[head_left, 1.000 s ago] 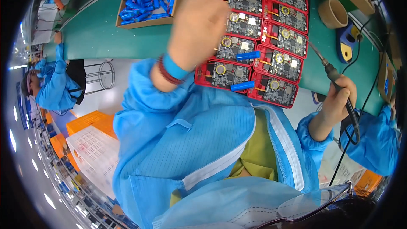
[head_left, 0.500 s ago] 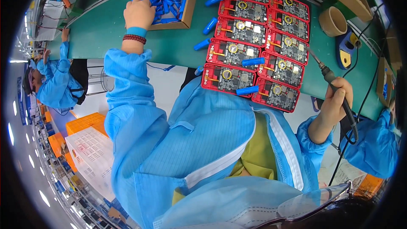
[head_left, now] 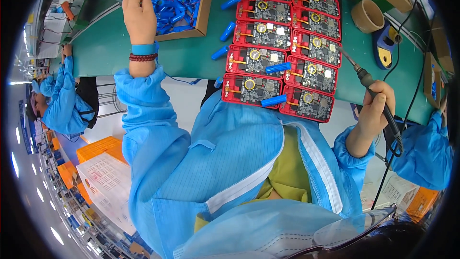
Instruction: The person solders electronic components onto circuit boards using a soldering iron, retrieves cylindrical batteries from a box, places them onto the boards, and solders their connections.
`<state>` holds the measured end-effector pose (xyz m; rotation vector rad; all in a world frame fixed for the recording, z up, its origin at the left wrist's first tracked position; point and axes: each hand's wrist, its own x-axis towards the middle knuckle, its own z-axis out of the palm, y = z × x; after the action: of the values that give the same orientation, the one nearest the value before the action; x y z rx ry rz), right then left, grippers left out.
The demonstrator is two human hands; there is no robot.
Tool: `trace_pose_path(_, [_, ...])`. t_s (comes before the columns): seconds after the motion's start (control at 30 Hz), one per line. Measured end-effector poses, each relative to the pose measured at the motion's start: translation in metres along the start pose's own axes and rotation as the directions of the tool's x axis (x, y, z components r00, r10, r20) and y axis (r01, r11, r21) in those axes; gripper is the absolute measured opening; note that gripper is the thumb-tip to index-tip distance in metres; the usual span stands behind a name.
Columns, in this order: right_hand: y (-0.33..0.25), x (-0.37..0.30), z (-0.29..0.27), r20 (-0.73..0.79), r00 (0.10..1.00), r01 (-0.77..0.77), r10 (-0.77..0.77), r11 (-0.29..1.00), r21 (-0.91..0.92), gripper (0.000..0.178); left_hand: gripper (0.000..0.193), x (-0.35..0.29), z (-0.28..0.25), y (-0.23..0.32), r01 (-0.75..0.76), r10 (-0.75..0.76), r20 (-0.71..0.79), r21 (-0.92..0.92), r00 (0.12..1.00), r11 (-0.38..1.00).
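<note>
My left hand (head_left: 140,17) is raised at the left edge of a cardboard box (head_left: 206,4) full of blue wired cylindrical cells (head_left: 179,0). Its fingertips are pinched together; what is between them, if anything, I cannot make out. In my right hand (head_left: 378,105) is a soldering iron (head_left: 365,77), its tip pointing up and left, beside the right column of red cases. Two columns of red cases (head_left: 225,97) hold green-black circuit boards (head_left: 261,90), each with a yellow ring. Loose blue cells (head_left: 227,31) lie along their left side, and two more blue cells (head_left: 278,67) rest across the lower cases.
Right of the cases stand a round brown container (head_left: 368,15) and a blue iron stand with a yellow sponge (head_left: 385,57). A black cable (head_left: 407,115) runs down the right. Other people in blue (head_left: 64,100) sit at both sides. The green bench (head_left: 191,57) lies beneath.
My left hand has moved left and lifted from over the cells to the box's left edge, fingers now pinched upward. The right hand keeps the soldering iron in nearly the same place.
</note>
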<state>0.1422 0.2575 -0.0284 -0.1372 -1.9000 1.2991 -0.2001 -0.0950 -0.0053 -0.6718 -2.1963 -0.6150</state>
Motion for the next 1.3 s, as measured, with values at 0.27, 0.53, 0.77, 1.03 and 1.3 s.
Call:
trace_pose_path(0.27, [-0.004,-0.004,0.001,0.059,0.998,0.017,-0.019,0.999,0.045,0.022,0.013,-0.001,0.002,0.058,0.361,-0.222,0.288,-0.666,0.932,0.653])
trace_pose_path(0.53, [-0.023,0.011,0.053,0.106,0.994,-0.039,0.035,0.999,0.038,0.034,0.01,-0.034,0.002,0.192,0.599,-0.002,0.634,-0.731,0.773,-0.327])
trace_pose_path(0.77, [-0.022,0.014,0.093,0.107,0.98,0.171,-0.168,0.985,-0.021,0.04,0.009,-0.054,0.003,0.249,0.603,0.051,0.698,-0.576,0.714,-0.552])
trace_pose_path(1.03, [-0.027,0.017,0.065,0.281,0.888,0.425,-0.364,0.884,-0.197,0.032,0.007,-0.069,0.005,0.255,0.871,0.206,0.847,-0.472,0.491,-0.137])
trace_pose_path(1.3, [-0.017,0.009,0.058,0.207,0.937,0.331,-0.282,0.905,-0.266,0.032,0.007,-0.077,-0.003,0.251,0.929,0.358,0.858,-0.355,0.368,-0.102])
